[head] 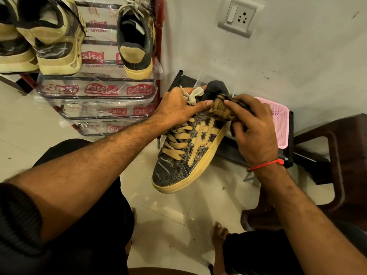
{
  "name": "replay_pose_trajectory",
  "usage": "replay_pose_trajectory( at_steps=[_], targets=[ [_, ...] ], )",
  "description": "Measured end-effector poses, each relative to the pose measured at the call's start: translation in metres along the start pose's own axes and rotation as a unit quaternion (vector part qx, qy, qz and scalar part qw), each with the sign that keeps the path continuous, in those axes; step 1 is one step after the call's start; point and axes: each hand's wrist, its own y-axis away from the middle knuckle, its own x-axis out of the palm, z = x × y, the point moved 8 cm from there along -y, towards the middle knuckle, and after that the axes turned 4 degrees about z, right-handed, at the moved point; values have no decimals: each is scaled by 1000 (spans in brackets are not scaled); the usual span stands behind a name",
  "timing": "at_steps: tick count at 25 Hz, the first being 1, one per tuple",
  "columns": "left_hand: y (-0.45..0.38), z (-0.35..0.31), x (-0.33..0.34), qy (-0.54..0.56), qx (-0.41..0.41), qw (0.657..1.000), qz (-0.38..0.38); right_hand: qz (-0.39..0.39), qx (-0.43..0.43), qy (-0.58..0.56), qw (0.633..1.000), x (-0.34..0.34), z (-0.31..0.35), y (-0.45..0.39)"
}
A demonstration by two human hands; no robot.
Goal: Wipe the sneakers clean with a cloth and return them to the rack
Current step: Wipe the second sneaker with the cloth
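While the left hand [179, 108] steadies it, a dark sneaker [190, 153] is held in the air and wiped with a cloth [221, 110].

Gripping the sneaker at its opening, the left hand has its fingers curled over the tongue and the knotted pale lace ends, thumb lying along the side toward the cloth. The right hand [252, 128], with a red thread round its wrist, has its grip closed on the bunched brown checked cloth and presses it against the shoe's side near the heel collar. The sneaker points toe-down toward the tiled floor [178, 211], tan stripes and yellowed sole facing up. Behind to the left stands the rack [99, 92], its shelves wrapped in printed plastic, with a matching sneaker [135, 42] and a tan pair [49, 40] on the upper shelf. A pink basket [278, 120] sits just beyond the right hand.
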Motion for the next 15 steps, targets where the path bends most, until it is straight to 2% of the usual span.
replay_pose_trajectory(
  at_steps=[2, 5, 11, 13, 15],
  targets=[
    [1, 0, 2, 8, 6, 1000, -5, 6, 0, -26, 1000, 2, -2, 1],
    [0, 2, -4, 11, 4, 999, -36, 55, -39, -90, 994, 20, 23, 8],
    [1, 14, -9, 22, -12, 999, -39, 191, -182, -139, 955, 41, 77, 28],
    [-1, 14, -8, 33, -13, 999, -29, 185, -223, -88, 953, 39, 75, 31],
    [1, 8, -1, 37, 5, 999, -9, 133, -213, -43, 967, 30, 60, 25]
  ],
)
